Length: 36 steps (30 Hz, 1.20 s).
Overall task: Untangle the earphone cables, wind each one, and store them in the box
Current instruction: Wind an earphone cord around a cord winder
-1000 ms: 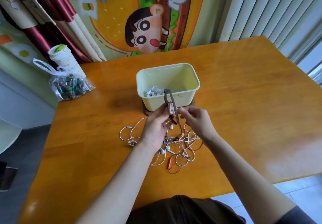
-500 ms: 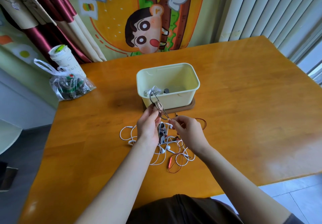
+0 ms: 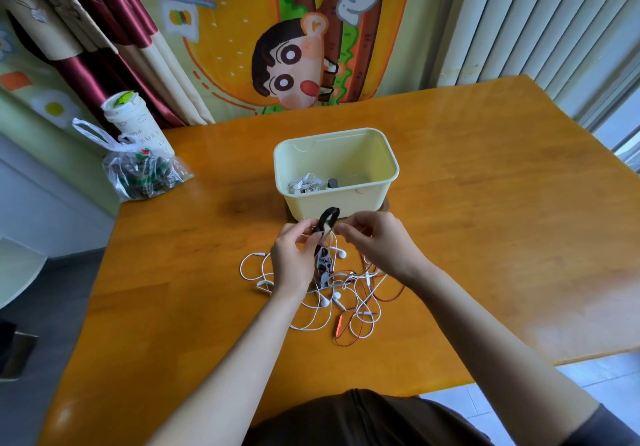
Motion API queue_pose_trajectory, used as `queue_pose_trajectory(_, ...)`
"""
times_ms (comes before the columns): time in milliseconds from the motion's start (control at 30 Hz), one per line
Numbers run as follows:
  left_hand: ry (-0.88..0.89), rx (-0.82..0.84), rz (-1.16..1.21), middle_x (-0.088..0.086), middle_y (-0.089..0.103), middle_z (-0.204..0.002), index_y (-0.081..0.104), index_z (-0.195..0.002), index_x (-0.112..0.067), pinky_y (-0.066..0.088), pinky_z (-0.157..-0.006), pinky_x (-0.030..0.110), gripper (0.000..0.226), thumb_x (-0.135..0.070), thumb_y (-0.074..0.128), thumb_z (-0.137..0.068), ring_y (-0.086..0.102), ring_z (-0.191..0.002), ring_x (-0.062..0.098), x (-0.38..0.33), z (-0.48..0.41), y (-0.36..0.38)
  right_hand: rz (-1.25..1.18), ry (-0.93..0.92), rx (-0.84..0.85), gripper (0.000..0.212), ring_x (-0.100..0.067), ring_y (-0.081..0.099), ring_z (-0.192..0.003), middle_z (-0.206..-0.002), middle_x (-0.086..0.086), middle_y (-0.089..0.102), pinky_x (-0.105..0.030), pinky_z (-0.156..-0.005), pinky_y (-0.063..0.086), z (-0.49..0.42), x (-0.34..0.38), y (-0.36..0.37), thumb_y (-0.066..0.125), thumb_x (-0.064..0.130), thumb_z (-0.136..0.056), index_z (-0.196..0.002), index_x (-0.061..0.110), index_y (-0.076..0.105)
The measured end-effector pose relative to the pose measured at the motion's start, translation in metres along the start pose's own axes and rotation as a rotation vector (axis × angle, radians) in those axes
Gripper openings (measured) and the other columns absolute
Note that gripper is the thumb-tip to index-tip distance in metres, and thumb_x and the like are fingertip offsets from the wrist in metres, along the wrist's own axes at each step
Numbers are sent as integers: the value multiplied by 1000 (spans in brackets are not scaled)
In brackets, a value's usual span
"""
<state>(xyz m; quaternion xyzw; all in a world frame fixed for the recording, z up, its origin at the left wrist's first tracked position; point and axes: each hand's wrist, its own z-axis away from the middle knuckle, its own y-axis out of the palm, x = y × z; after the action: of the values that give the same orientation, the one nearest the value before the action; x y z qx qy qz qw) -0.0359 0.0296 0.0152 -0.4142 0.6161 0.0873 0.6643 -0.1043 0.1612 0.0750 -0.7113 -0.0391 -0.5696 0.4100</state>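
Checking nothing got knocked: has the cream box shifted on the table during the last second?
No. The cream box sits on the same spot of the table, just as far from the plastic bag to its left.

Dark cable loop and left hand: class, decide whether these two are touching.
Touching. The head view shows the left hand pinching the dark cable loop at its lower left edge.
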Motion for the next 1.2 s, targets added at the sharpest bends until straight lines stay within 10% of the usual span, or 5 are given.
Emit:
queue_pose_trajectory(467, 10, 253, 205, -9, 64, -100, 64, -100, -35, 49, -91, 24, 32, -5, 61, -89, 60, -97, 3, -23, 6, -7, 65, -45, -197, 11, 1, 51, -65, -75, 12, 56, -8, -59, 38, -22, -15, -18, 60, 16, -91, -84, 13, 68)
queue_pose_trajectory(633, -29, 447, 426, -7, 69, -102, 67, -105, -22, 47, -83, 13, 26, -3, 60, -89, 62, -97, -2, -38, 8, -12, 13, 2, -85, 12, -1, 53, -56, -65, 10, 61, -20, -60, 46, -24, -20, -25, 62, 20, -89, -81, 15, 70)
queue_pose_trajectory(767, -254, 404, 803, 1, 72, -105, 69, -106, -18, 46, -96, 28, 25, -18, 61, -82, 63, -107, 14, -46, 2, -6, -114, 59, -102, 20, -13, 55, -59, -66, -5, 63, -37, -64, 50, -22, -22, -18, 59, 24, -91, -78, 11, 69)
queue_pose_trajectory(1000, -475, 271, 1071, 0, 71, -91, 64, -109, -21, 45, -83, 28, 26, -9, 43, -99, 64, -85, 12, -44, -7, -1, -245, 137, -93, 30, -7, 50, -50, -59, 5, 56, -21, -52, 41, -3, -17, 21, 52, 21, -96, -67, 24, 59)
queue_pose_trajectory(1200, -562, 94, 1003, 6, 65, -108, 62, -116, -16, 41, -93, 29, 25, -7, 48, -97, 57, -100, 17, -38, -10, 5, -65, 112, -88, 19, -2, 49, -55, -65, 16, 54, -9, -49, 38, 5, -15, 29, 51, 19, -96, -94, 15, 69)
